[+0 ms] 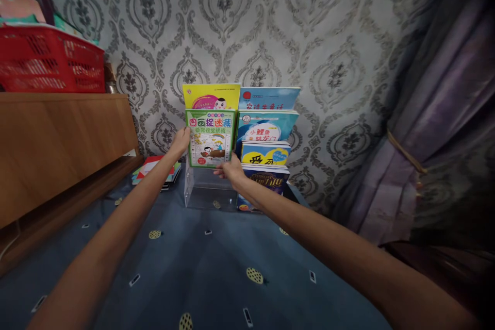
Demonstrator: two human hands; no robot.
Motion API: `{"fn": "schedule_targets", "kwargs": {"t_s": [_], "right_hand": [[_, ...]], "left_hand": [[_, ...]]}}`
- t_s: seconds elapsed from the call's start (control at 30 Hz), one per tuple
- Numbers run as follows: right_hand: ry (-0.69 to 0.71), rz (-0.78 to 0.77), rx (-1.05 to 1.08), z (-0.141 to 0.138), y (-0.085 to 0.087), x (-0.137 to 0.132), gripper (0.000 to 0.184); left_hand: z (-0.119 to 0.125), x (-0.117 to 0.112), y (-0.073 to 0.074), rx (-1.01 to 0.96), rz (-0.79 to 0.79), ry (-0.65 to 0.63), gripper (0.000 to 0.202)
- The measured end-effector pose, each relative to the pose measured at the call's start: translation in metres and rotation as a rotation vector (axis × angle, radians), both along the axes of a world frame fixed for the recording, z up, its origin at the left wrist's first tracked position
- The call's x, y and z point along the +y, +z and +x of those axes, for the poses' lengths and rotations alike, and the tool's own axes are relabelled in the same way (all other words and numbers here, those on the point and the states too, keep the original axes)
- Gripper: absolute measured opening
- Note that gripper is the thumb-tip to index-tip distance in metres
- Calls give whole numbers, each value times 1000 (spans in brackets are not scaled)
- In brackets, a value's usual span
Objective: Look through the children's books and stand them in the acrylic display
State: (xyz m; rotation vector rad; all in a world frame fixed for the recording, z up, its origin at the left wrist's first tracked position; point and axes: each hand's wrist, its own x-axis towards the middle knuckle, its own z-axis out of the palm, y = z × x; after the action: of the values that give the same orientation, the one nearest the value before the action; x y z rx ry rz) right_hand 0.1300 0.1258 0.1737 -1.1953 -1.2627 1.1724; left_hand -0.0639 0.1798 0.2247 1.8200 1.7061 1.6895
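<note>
A green-bordered children's picture book (211,139) stands upright in front of a yellow book (211,94) on the left side of a clear acrylic book rack (209,197). My left hand (181,140) grips the green book's left edge. At its lower right corner is my right hand (231,169), fingers closed on the edge with the thumb partly hidden. The right side of the rack bears a stepped column: a blue book (268,98), a light blue book (266,126), a yellow-and-blue book (265,154) and a dark purple book (266,178). Below the green book, the rack's lower left tier shows through bare.
A blue cloth with pineapple prints (209,263) covers the surface. Left of the rack lies a stack of books (150,167). A wooden cabinet (65,149) with a red basket (54,56) stands at left. A tied curtain (402,154) hangs at right, before a patterned wall.
</note>
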Motion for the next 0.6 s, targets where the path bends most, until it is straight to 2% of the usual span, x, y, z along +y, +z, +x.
{"fn": "schedule_targets", "kwargs": {"t_s": [0.17,0.33,0.6], "right_hand": [[56,129,-95,7,-8,-10,65],[132,249,-97,20,-2,-22,63],[176,289,-35,49,7,-34,72]], "left_hand": [[2,-3,2,12,-15,36,28],[5,-7,3,13,-24,82,23],[10,-21,2,36,-31,142,25]]}}
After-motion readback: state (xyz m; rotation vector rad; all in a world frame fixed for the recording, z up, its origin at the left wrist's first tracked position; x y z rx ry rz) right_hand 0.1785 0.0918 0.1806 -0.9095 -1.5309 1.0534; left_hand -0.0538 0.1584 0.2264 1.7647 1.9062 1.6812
